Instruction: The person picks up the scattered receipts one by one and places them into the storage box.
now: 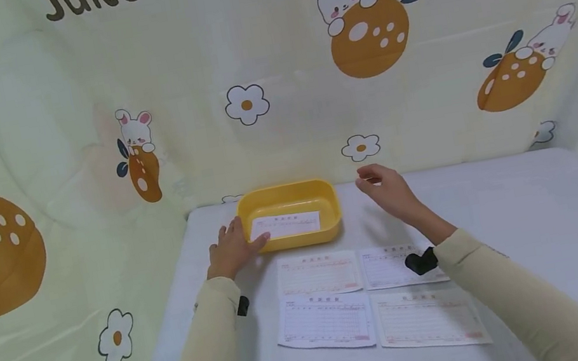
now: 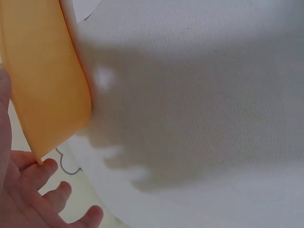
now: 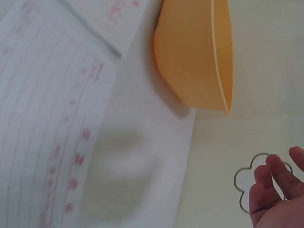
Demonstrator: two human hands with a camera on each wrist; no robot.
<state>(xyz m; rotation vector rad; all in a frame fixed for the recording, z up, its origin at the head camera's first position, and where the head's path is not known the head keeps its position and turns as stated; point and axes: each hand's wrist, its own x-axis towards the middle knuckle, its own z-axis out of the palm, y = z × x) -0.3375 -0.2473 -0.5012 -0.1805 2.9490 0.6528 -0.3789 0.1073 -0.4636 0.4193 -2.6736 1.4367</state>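
Observation:
A yellow plastic tray (image 1: 328,202) stands at the far middle of the white table, with one printed form (image 1: 285,225) lying flat inside it. My left hand (image 1: 231,249) rests against the tray's left front corner, fingers fairly straight along its outer wall and the thumb at the front rim. The left wrist view shows those fingers (image 2: 42,190) beside the tray's wall (image 2: 42,80). To the right of the tray, my right hand (image 1: 383,186) hovers above the table with loosely curled fingers and holds nothing. In the right wrist view its fingertips (image 3: 278,194) are apart from the tray (image 3: 194,52).
Several more forms lie in a two-by-two block nearer me: upper left (image 1: 318,274), upper right (image 1: 391,266), lower left (image 1: 325,322), lower right (image 1: 429,317). A cartoon-print cloth backdrop (image 1: 271,80) rises right behind the tray. The table (image 1: 532,208) stretches bare to the right.

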